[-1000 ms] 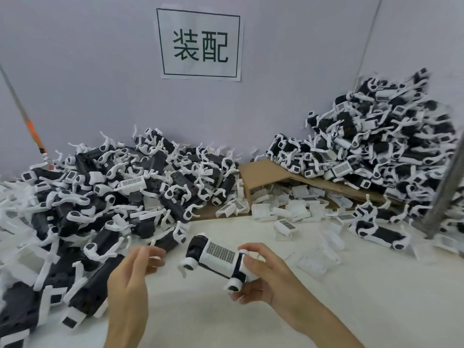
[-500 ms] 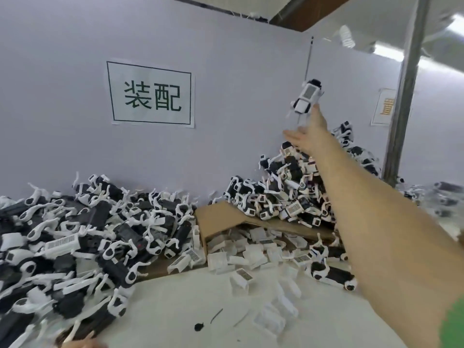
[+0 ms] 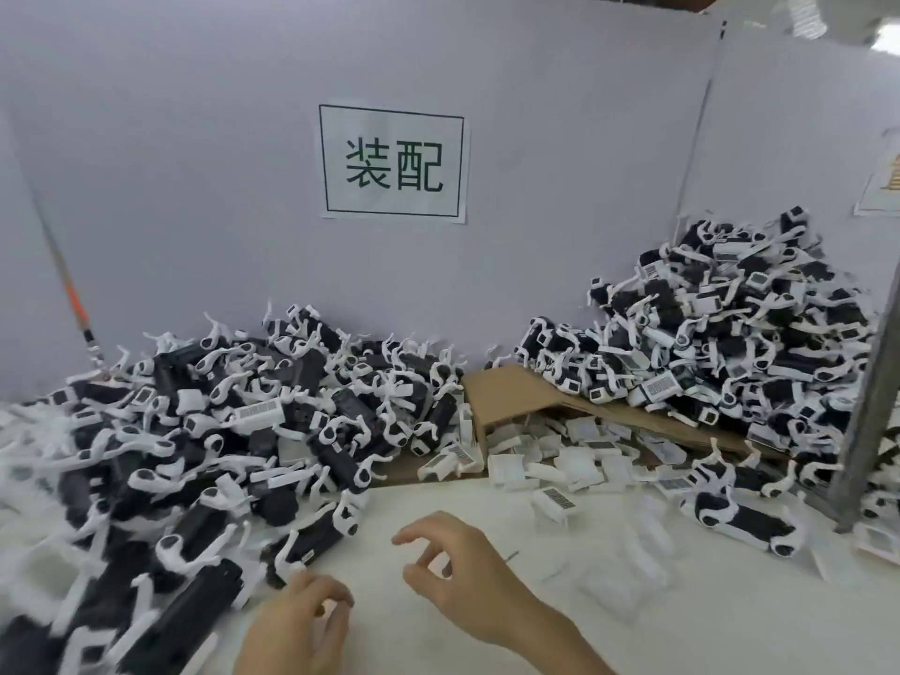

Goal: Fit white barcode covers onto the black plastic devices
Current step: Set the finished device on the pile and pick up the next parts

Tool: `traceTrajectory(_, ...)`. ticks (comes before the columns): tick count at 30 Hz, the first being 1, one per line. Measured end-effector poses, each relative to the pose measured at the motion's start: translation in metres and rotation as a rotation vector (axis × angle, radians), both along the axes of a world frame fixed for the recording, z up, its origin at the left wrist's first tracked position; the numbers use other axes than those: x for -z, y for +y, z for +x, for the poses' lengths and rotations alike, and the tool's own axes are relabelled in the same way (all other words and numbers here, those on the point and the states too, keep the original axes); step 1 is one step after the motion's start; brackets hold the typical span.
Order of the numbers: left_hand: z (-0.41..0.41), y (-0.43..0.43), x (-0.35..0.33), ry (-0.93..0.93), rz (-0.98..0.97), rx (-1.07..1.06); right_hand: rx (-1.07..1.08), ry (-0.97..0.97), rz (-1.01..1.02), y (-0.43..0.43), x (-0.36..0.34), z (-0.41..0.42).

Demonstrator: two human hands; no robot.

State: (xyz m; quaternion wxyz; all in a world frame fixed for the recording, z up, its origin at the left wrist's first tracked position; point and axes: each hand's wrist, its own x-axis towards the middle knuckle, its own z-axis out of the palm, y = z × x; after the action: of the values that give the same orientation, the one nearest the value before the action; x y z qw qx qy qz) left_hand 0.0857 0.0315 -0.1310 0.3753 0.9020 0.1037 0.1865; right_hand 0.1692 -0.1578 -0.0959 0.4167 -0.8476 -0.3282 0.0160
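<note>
A big heap of black plastic devices point(image 3: 204, 445) with white clips covers the left of the table. Loose white barcode covers point(image 3: 555, 455) spill from under a cardboard sheet in the middle; one cover point(image 3: 555, 501) stands apart nearer me. A pile of devices with covers fitted point(image 3: 721, 343) rises at the right. My left hand point(image 3: 297, 626) hovers by the nearest black device point(image 3: 311, 540), fingers loosely curled, holding nothing. My right hand point(image 3: 458, 572) hangs over the bare table with relaxed, empty fingers.
A flattened cardboard sheet point(image 3: 516, 392) lies between the two piles. One fitted device point(image 3: 745, 521) lies alone at the right, beside a grey metal post point(image 3: 871, 406). Clear plastic bits point(image 3: 628, 572) lie right of my hands. A white wall with a sign point(image 3: 392, 163) closes the back.
My right hand tossed the fitted device up onto the right pile and has come back down empty to the table. The left hand stays low at the front.
</note>
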Motion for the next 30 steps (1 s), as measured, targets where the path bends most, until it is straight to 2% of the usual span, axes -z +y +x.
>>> traceTrajectory(1, -0.001, -0.001, 0.003, -0.064, 0.049, 0.019, -0.007, 0.026, -0.033, 0.007, 0.021, -0.005)
traceTrajectory(3, -0.004, 0.0, 0.005, -0.052, 0.072, 0.044, -0.01, 0.035, -0.081, 0.017, 0.039, -0.003)
traceTrajectory(6, -0.006, 0.008, 0.004, -0.047, 0.129, 0.021, -0.054, 0.019, -0.165, 0.029, 0.032, 0.007)
traceTrajectory(11, -0.011, 0.008, 0.005, -0.026, 0.148, -0.023, -0.01, -0.104, -0.153, 0.071, 0.009, 0.028)
traceTrajectory(14, -0.014, 0.01, 0.006, -0.025, 0.12, -0.095, 0.016, -0.028, -0.123, 0.098, 0.01, 0.034)
traceTrajectory(17, -0.014, 0.01, 0.006, -0.126, -0.014, -0.155, 0.05, 0.028, -0.055, 0.112, 0.018, 0.039)
traceTrajectory(21, -0.011, 0.012, 0.008, -0.219, -0.165, -0.215, 0.066, -0.06, -0.108, 0.107, 0.033, 0.042)
traceTrajectory(28, -0.009, 0.017, 0.011, -0.089, -0.111, -0.186, 0.05, -0.147, -0.096, 0.072, 0.036, 0.03)
traceTrajectory(30, -0.008, 0.017, 0.011, -0.091, -0.061, -0.178, 0.025, -0.118, -0.029, 0.064, 0.033, 0.026)
